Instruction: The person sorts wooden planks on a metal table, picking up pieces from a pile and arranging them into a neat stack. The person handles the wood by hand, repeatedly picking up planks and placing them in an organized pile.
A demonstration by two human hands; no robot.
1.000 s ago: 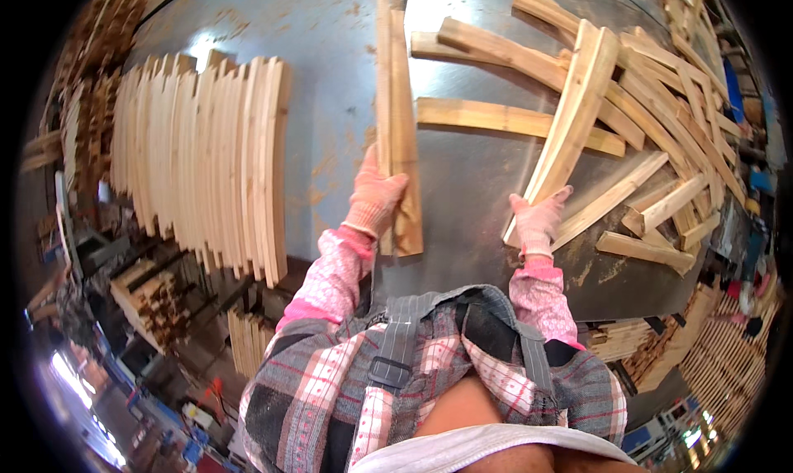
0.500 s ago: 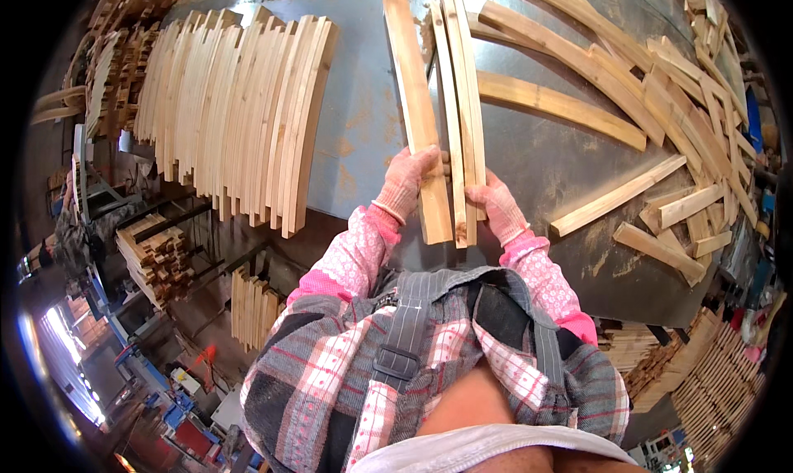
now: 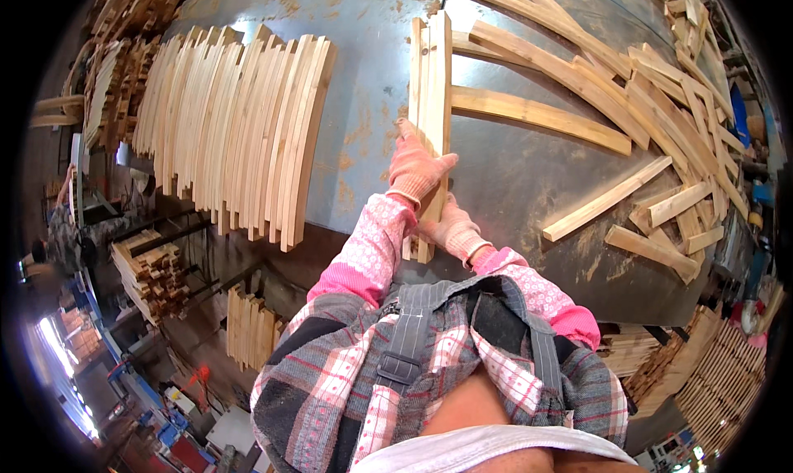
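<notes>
A: State the position of the bundle of wooden slats point(image 3: 433, 101).

B: It lies on the grey metal table point(image 3: 363, 76), near the front edge, directly ahead of the torso. Its long axis runs from the near end at the table edge straight away from the person. I cannot count the slats exactly; at least 3 edges show.

A: Grip state?

B: The left hand point(image 3: 415, 169), in a pink knit glove, is closed over the left side and top of the bundle, about a third of the way up from its near end. The right hand point(image 3: 450, 229), same glove, wraps the near end just below and touching the bundle. Both hands hold the same bundle. The left hand sits farther along the axis; the right is nearer the body.

A: Which way does the free length lie from the grip?

B: Forward, away from the person. Most of the bundle extends beyond the left hand.

A: Neighbouring stock?

B: To the left, well apart, a tight row of curved slats point(image 3: 239, 126) lies side by side, parallel to the bundle. To the right, a loose heap of slats point(image 3: 661, 101) lies at mixed angles.

A: Packages, labels, signs?

B: None can be made out on the table or the wood.
</notes>
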